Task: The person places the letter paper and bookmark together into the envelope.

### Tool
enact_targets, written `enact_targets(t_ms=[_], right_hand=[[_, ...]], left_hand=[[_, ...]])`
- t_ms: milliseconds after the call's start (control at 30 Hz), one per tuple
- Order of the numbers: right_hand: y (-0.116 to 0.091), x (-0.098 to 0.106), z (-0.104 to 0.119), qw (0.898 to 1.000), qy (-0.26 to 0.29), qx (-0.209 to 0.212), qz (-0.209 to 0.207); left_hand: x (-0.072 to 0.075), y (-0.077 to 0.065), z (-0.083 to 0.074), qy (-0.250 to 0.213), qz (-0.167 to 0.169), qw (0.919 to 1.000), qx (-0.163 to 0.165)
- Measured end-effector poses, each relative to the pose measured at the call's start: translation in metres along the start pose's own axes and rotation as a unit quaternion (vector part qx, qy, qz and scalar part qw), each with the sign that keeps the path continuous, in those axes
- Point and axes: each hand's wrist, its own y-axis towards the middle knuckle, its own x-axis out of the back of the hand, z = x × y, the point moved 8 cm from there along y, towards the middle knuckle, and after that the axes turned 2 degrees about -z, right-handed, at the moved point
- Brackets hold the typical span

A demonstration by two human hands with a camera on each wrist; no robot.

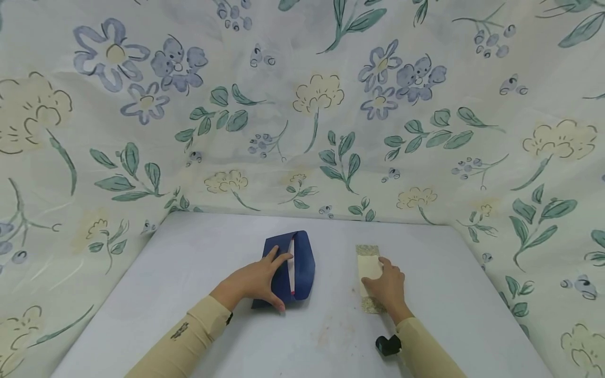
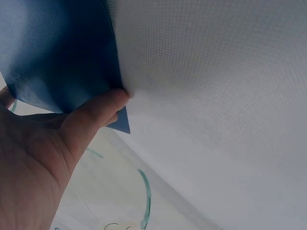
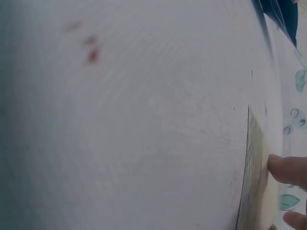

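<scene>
A dark blue envelope lies left of the table's middle, its flap side toward the right and a white strip with a bit of red showing in the opening. My left hand spreads over it and holds it, fingers across the face and thumb at the near edge. In the left wrist view the thumb presses the envelope's border. To the right, my right hand grips a narrow cream card with speckled, patterned ends, thumb at its left side and fingers at its right. The right wrist view shows only part of this card.
The white table carries faint reddish-brown smudges near its middle front. Floral-patterned cloth rises behind and along both sides. A black strap piece hangs at the right wrist.
</scene>
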Motion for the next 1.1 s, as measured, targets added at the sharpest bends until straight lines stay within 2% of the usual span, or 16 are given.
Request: enact_targets(t_ms=[200, 467, 800, 1100], right_hand=[[0.0025, -0.0020, -0.0037, 1.000, 0.006, -0.007, 0.014], [0.0042, -0.0062, -0.0037, 0.999, 0.025, 0.020, 0.040], [0.0038, -0.0036, -0.0055, 0.999, 0.049, 0.002, 0.017], [0.0012, -0.0019, 0.0000, 0.997, 0.074, 0.025, -0.005]], left_hand=[[0.0005, -0.0010, 0.0001, 0.001, 0.001, 1.0000, 0.000], [0.0001, 0.0002, 0.0007, -0.002, 0.001, 1.0000, -0.007], [0.0006, 0.0013, 0.0000, 0.000, 0.002, 1.0000, -0.006], [0.0000, 0.0013, 0.0012, 0.000, 0.002, 1.0000, -0.006]])
